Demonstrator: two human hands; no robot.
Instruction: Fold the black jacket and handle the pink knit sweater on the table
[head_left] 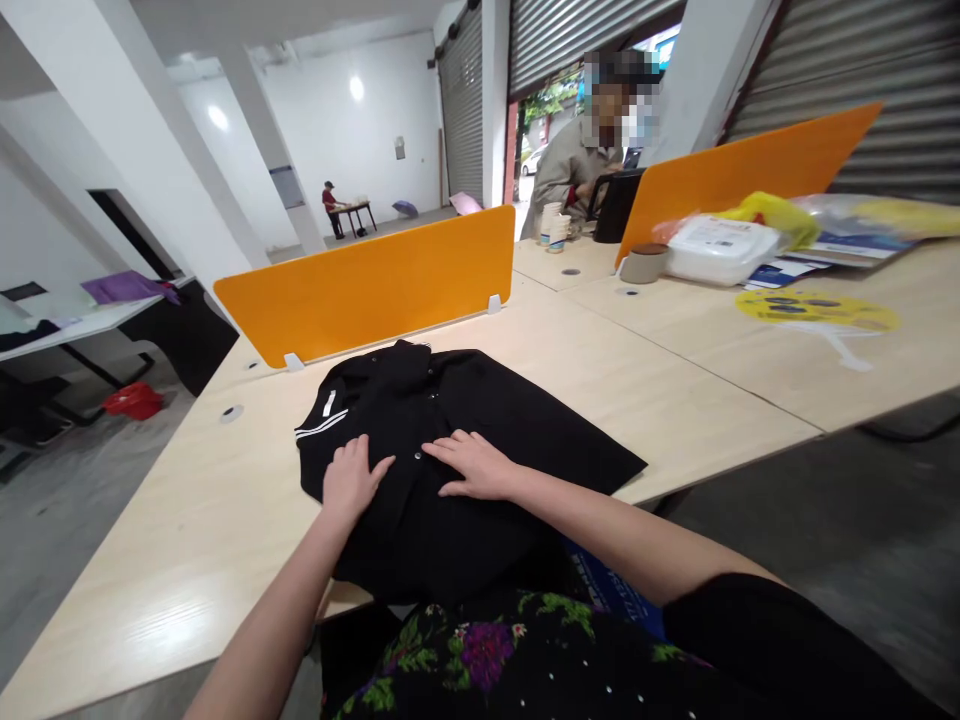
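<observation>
A black buttoned garment [495,400] with a white-striped edge and a small white label lies spread on the pale wooden table [255,500]. My left hand [352,475] rests on its left part, palm down, thumb and fingers apart. On the cloth just right of a small button [418,455] lies my right hand [472,465], fingers stretched out towards the left. Neither hand grips the fabric. The garment's lower part comes to the table's front edge, close to my body, and its right side runs out to a pointed corner.
Orange dividers [375,290] stand along the table's back. To the right are a white plastic container [724,248], a grey-brown roll [643,264], a yellow fan [817,311] and paper cups [556,230]. A person [577,165] is behind the table; another stands far off.
</observation>
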